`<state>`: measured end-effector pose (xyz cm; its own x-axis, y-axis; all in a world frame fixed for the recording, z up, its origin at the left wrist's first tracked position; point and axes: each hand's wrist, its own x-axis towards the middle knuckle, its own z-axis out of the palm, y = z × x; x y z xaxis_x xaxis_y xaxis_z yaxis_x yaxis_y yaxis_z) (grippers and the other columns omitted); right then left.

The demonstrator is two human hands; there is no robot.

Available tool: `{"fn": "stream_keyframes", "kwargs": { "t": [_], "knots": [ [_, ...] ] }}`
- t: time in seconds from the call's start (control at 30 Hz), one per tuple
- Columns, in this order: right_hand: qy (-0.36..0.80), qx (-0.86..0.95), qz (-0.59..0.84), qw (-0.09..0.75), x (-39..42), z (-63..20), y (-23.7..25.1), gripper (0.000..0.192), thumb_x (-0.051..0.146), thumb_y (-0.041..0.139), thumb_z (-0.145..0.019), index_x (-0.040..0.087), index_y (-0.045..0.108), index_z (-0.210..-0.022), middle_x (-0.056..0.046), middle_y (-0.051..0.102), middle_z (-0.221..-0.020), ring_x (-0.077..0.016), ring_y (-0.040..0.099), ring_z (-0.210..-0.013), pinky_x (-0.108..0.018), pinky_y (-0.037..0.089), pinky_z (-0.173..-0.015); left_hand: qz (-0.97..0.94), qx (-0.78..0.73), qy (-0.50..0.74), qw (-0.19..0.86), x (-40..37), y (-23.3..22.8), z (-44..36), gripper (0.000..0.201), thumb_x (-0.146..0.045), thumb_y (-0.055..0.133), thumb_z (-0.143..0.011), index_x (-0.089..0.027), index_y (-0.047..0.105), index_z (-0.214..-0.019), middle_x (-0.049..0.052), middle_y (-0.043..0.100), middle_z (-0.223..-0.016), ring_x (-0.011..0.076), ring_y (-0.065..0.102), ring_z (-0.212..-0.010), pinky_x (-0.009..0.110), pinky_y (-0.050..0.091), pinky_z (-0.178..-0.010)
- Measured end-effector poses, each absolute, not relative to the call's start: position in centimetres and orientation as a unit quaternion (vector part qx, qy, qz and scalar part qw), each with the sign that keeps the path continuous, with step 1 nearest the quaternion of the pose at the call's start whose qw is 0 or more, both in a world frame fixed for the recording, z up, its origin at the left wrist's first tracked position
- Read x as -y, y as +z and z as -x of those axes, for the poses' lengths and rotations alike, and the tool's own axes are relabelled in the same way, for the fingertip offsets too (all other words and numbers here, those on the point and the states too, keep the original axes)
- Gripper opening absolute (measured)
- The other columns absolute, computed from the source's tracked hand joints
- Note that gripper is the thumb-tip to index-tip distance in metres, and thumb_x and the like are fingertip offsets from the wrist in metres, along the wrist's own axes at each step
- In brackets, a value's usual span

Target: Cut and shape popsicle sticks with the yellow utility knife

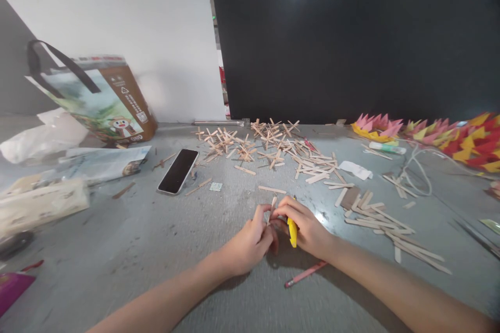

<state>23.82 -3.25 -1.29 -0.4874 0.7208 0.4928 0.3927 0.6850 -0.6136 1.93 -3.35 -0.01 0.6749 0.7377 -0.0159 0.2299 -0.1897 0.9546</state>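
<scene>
While the left hand pinches a thin wooden stick over the near middle of the table, the right hand, its fingertips bent at or just beside that stick, curls around a yellow tool. Working well here likely means keeping the pinch firm and low, with the tool's end turned away from the left fingertips. At far left, a printed carrier bag stands beside a crumpled plastic bag; what either holds cannot be made out.
</scene>
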Motion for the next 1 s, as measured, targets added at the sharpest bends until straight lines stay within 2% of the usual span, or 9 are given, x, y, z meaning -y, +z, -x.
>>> {"fn": "stream_keyframes", "kwargs": {
  "t": [0.2, 0.47, 0.67, 0.73, 0.83, 1.0],
  "knots": [
    [0.214, 0.840, 0.340, 0.366, 3.2, -23.7, -1.0, 0.019, 0.008, 0.057, -0.098, 0.023, 0.059, -0.110, -0.006, 0.058, -0.102, -0.0212, 0.059, -0.091, -0.032, 0.048, -0.077, -0.752, -0.325, 0.217, 0.530, 3.4, 0.0, -1.8, 0.035, -0.019, 0.032, -0.105, -0.015, 0.029, -0.140, 0.002, 0.068, -0.080, 0.0178, 0.063, -0.075, 0.031, 0.047, -0.078],
    [0.176, 0.864, 0.339, 0.327, 3.3, -23.6, -0.7, 0.015, 0.009, 0.053, -0.099, 0.021, 0.053, -0.108, -0.007, 0.056, -0.101, -0.0235, 0.056, -0.092, -0.034, 0.047, -0.077, -0.752, -0.331, 0.221, 0.526, 3.5, -0.5, -1.7, 0.035, -0.022, 0.035, -0.106, -0.016, 0.030, -0.141, 0.003, 0.071, -0.084, 0.0189, 0.065, -0.080, 0.033, 0.048, -0.083],
    [0.129, 0.879, 0.329, 0.320, 3.4, -23.4, -0.3, 0.013, 0.010, 0.049, -0.102, 0.021, 0.054, -0.105, -0.006, 0.056, -0.096, -0.0225, 0.055, -0.086, -0.034, 0.047, -0.072, -0.666, -0.339, 0.286, 0.600, 3.2, -0.8, -2.1, 0.041, -0.046, 0.038, -0.110, -0.018, 0.031, -0.139, 0.000, 0.066, -0.073, 0.0146, 0.056, -0.060, 0.026, 0.041, -0.061],
    [0.144, 0.866, 0.331, 0.347, 3.5, -23.4, -0.2, 0.013, 0.012, 0.049, -0.105, 0.022, 0.055, -0.109, -0.006, 0.056, -0.098, -0.0207, 0.056, -0.085, -0.033, 0.048, -0.073, -0.629, -0.353, 0.312, 0.619, 3.1, -0.7, -2.3, 0.046, -0.054, 0.040, -0.108, -0.019, 0.030, -0.136, -0.003, 0.065, -0.069, 0.0131, 0.053, -0.054, 0.024, 0.039, -0.056],
    [0.159, 0.822, 0.342, 0.427, 3.8, -23.6, -0.3, 0.014, 0.017, 0.051, -0.107, 0.024, 0.057, -0.117, -0.005, 0.056, -0.100, -0.0190, 0.057, -0.082, -0.033, 0.050, -0.073, -0.600, -0.370, 0.342, 0.621, 2.9, -0.6, -2.6, 0.041, -0.056, 0.042, -0.106, -0.022, 0.032, -0.126, -0.004, 0.065, -0.068, 0.0114, 0.052, -0.050, 0.022, 0.038, -0.052],
    [0.095, 0.701, 0.385, 0.593, 3.7, -23.8, -0.9, 0.024, 0.037, 0.043, -0.110, 0.025, 0.061, -0.119, -0.011, 0.055, -0.108, -0.0282, 0.057, -0.098, -0.047, 0.050, -0.086, -0.571, -0.375, 0.376, 0.626, 2.5, -0.9, -2.7, 0.036, -0.060, 0.042, -0.105, -0.026, 0.031, -0.110, -0.007, 0.065, -0.067, 0.0096, 0.048, -0.045, 0.020, 0.035, -0.046]
  ]
}}
